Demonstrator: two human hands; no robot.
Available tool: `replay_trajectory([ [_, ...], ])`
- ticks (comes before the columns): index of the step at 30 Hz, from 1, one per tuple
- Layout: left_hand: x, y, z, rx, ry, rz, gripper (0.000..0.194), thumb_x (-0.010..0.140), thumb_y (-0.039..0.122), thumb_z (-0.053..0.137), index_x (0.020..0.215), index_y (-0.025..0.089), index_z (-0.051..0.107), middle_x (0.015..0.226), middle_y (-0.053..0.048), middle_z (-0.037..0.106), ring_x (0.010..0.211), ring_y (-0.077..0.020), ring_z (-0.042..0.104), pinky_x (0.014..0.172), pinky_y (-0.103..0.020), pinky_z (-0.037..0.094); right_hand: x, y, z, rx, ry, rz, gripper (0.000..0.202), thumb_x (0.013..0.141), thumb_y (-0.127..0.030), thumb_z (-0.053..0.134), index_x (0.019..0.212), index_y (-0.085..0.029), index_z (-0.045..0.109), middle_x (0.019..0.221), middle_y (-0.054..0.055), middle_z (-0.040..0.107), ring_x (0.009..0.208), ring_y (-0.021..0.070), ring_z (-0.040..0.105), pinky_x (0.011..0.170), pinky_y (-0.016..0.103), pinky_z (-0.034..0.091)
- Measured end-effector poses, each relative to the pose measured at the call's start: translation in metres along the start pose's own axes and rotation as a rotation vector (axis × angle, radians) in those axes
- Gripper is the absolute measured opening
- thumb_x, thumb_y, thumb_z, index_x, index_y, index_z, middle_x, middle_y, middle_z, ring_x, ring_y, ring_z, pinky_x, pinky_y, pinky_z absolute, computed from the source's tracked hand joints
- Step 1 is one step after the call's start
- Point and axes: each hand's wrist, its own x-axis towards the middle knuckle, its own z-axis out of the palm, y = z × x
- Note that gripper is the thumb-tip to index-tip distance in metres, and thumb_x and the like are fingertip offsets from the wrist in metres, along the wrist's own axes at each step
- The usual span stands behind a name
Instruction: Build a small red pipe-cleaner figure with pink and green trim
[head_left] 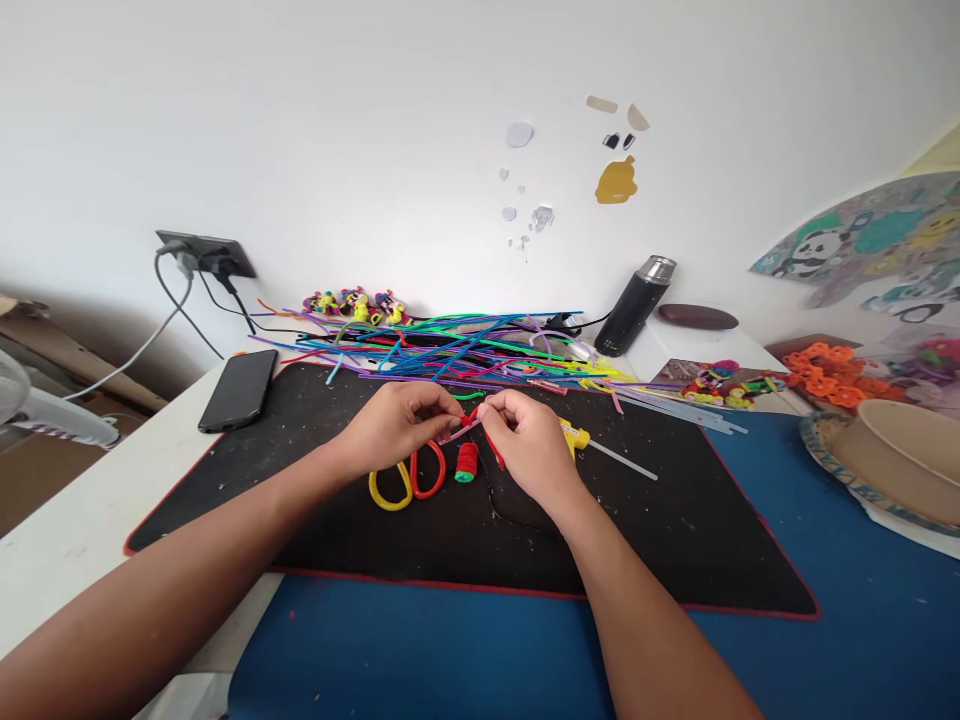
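Observation:
My left hand (400, 425) and my right hand (529, 445) meet above the black mat, each pinching a red pipe cleaner (469, 418). A tail of the red stem hangs below my right fingers. Just under the hands stands a small coiled red cylinder (466, 460) with a green end. Left of it lie scissors (391, 487) with one yellow and one red handle; their blades are hidden. A yellow glue gun (576, 438), partly behind my right hand, has a pale glue stick (622, 460) sticking out to the right.
Many coloured pipe cleaners (450, 345) lie piled along the wall. Small colourful figures (360, 305) sit behind them. A phone (238, 390) rests at left, a black flask (636, 305) leans at back right, and a beige bowl (900, 440) stands right.

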Motion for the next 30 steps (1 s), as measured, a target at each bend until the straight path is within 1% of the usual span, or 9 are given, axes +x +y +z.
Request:
replay_trajectory([
  [4,-0.001,0.008,0.005,-0.340,-0.050,-0.145,0.018,0.086,0.033,0.077,0.090,0.016,0.073,0.075,-0.003,0.075,0.065,-0.0153,0.071,0.061,-0.024,0.058,0.001,-0.001,0.001,0.158,-0.033,0.024,0.021,0.093,-0.038,0.062,0.081,-0.021,0.067,0.065,-0.001,0.060,0.055,0.0140,0.051,0.052,0.027,0.037],
  [7,-0.001,0.013,0.009,-0.484,-0.011,-0.157,0.024,0.083,0.037,0.082,0.088,0.015,0.072,0.074,-0.003,0.073,0.062,-0.0138,0.069,0.062,-0.024,0.059,0.000,-0.002,0.004,0.315,-0.094,0.085,0.023,0.093,-0.042,0.063,0.082,-0.021,0.065,0.056,-0.005,0.053,0.046,0.0124,0.046,0.046,0.026,0.035],
  [10,-0.001,0.015,0.012,-0.518,0.037,-0.142,0.027,0.084,0.038,0.082,0.088,0.014,0.070,0.071,-0.002,0.070,0.061,-0.0131,0.067,0.062,-0.024,0.058,-0.002,-0.003,0.009,0.467,-0.177,0.143,0.030,0.093,-0.050,0.064,0.084,-0.022,0.062,0.052,-0.007,0.051,0.041,0.0116,0.048,0.042,0.024,0.036],
  [13,-0.002,0.014,0.014,-0.452,0.118,-0.125,0.026,0.088,0.040,0.077,0.089,0.015,0.068,0.073,-0.002,0.070,0.064,-0.0141,0.067,0.062,-0.025,0.058,-0.004,-0.003,0.015,0.539,-0.239,0.158,0.034,0.091,-0.054,0.068,0.084,-0.021,0.060,0.051,-0.008,0.050,0.040,0.0105,0.050,0.041,0.022,0.036],
  [16,-0.003,0.010,0.014,-0.190,0.206,-0.067,0.019,0.091,0.035,0.071,0.091,0.017,0.069,0.077,-0.002,0.071,0.067,-0.0142,0.067,0.062,-0.024,0.055,-0.004,-0.002,0.019,0.541,-0.263,0.155,0.032,0.092,-0.051,0.067,0.084,-0.021,0.060,0.052,-0.008,0.051,0.040,0.0094,0.050,0.042,0.021,0.036],
  [19,-0.002,0.003,0.013,0.164,0.244,0.100,0.010,0.092,0.027,0.066,0.090,0.018,0.071,0.079,-0.002,0.072,0.069,-0.0134,0.065,0.063,-0.023,0.051,-0.004,0.000,0.021,0.515,-0.261,0.162,0.026,0.093,-0.045,0.064,0.085,-0.021,0.061,0.051,-0.009,0.052,0.040,0.0090,0.050,0.042,0.021,0.036],
  [21,-0.001,-0.003,0.013,0.285,0.243,0.208,0.011,0.093,0.024,0.063,0.090,0.018,0.071,0.083,-0.002,0.073,0.072,-0.0137,0.065,0.066,-0.024,0.050,-0.004,0.002,0.022,0.489,-0.249,0.163,0.024,0.093,-0.042,0.063,0.085,-0.020,0.061,0.049,-0.009,0.051,0.039,0.0089,0.049,0.042,0.021,0.035],
  [23,-0.001,-0.006,0.014,0.305,0.224,0.220,0.012,0.094,0.024,0.061,0.091,0.018,0.071,0.083,-0.003,0.073,0.073,-0.0139,0.065,0.066,-0.024,0.049,-0.003,0.003,0.021,0.468,-0.245,0.163,0.023,0.093,-0.040,0.063,0.084,-0.020,0.062,0.048,-0.008,0.052,0.038,0.0087,0.048,0.042,0.021,0.035],
  [30,0.001,0.003,0.009,0.019,0.203,-0.031,0.017,0.092,0.034,0.069,0.091,0.018,0.073,0.081,-0.002,0.074,0.071,-0.0140,0.067,0.062,-0.022,0.051,-0.004,-0.001,0.014,0.456,-0.252,0.138,0.023,0.094,-0.040,0.061,0.084,-0.020,0.063,0.046,-0.008,0.052,0.039,0.0091,0.047,0.043,0.021,0.036],
])
